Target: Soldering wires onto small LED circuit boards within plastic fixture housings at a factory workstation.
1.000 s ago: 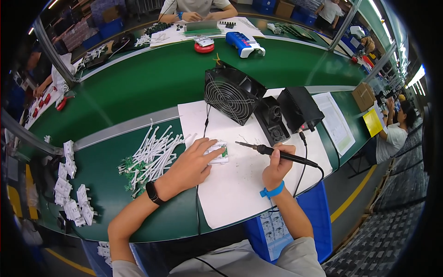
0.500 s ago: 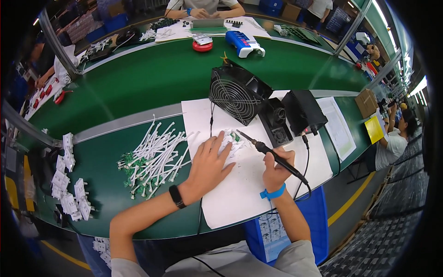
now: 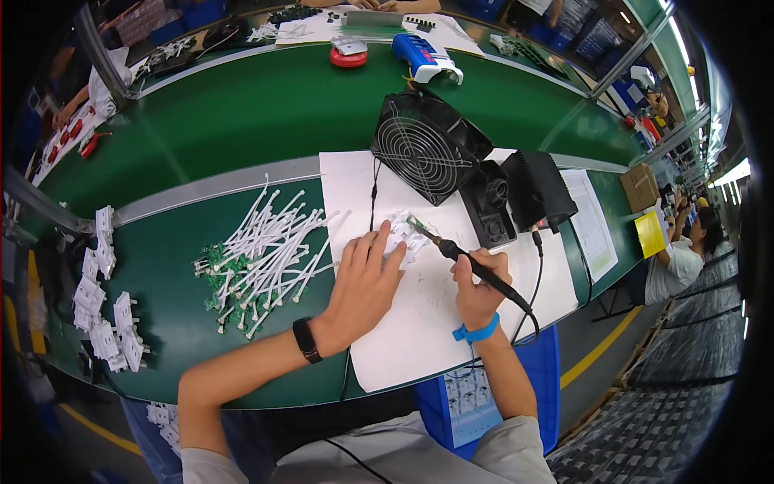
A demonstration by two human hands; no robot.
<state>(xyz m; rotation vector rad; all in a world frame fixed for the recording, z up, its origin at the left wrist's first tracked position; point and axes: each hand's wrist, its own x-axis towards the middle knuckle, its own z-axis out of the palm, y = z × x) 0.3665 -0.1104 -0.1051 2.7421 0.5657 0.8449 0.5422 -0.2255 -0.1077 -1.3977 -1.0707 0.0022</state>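
Note:
My right hand (image 3: 480, 289), with a blue wrist strap, is closed around a black soldering iron (image 3: 501, 287). The iron's tip points up and left, at a small green circuit board in a white plastic part (image 3: 413, 248) on the white sheet (image 3: 403, 339). Whether the tip touches is too small to tell. My left hand (image 3: 360, 282), wearing a black band, has its fingers stretched out, fingertips resting against the near left side of that part. Left of this hand lies a pile of white cables (image 3: 278, 254) with small green boards (image 3: 214, 270) at their ends.
A black fan (image 3: 427, 145) with a wire guard stands beyond the part. Right of it are a black iron stand (image 3: 488, 214) and a black box (image 3: 538, 189) with a cord. Several white plastic housings (image 3: 105, 315) lie at the left. A blue bin (image 3: 548, 379) is below the table edge.
The iron's tip has moved down onto or close to the green board. My left fingers have drawn closer together on the white part. The whole view has shifted slightly.

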